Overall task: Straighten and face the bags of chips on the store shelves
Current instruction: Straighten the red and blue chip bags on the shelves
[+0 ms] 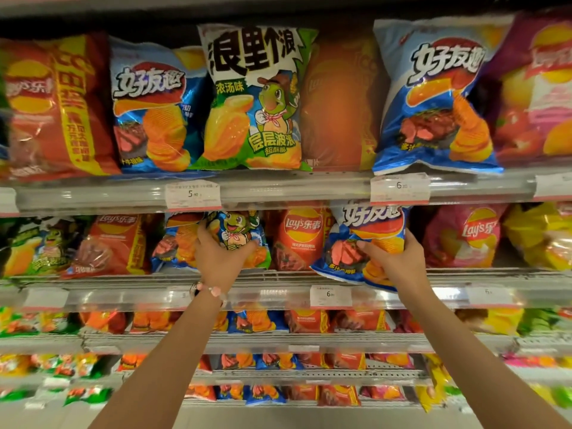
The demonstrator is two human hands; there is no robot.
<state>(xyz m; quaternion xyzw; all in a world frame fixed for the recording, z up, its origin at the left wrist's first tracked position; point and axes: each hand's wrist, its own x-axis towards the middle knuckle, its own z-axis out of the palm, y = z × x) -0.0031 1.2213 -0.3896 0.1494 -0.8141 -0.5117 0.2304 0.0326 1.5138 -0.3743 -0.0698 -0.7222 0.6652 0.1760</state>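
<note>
Work looks midway: left hand [220,258] grips the turtle bag [240,233], left of the red Lay's bag [298,239]; right hand [397,261], fingers curled, holds the blue bag [365,243] tilted just right of it; bags further left slump unfaced

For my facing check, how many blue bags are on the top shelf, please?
2: the left blue bag beside the turtle bag, the right blue bag; more may hide behind.
</note>
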